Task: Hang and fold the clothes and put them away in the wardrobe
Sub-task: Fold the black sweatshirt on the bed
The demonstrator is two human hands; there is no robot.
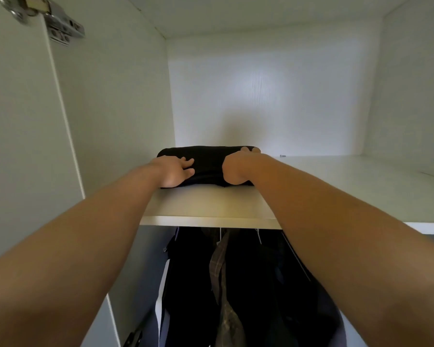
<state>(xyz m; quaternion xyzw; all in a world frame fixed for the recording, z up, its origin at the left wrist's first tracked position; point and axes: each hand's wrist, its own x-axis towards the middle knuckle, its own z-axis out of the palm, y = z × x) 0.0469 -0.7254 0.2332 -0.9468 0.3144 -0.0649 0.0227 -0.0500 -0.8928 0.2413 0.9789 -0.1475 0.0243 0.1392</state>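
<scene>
A folded black garment (206,161) lies on the upper shelf (211,206) of the white wardrobe, a little back from the shelf's front edge. My left hand (176,171) rests against the garment's left side, with its fingers lying loosely across the top. My right hand (236,169) lies over the garment's right part, and its fingertips curl over the far right corner. Both forearms reach up and forward from the bottom of the view.
Below the shelf, dark clothes (248,284) and a checked piece (218,261) hang on hangers. A door hinge (60,23) sits at the top left. A small screw (283,155) lies on the shelf to the right, where the board runs on bare.
</scene>
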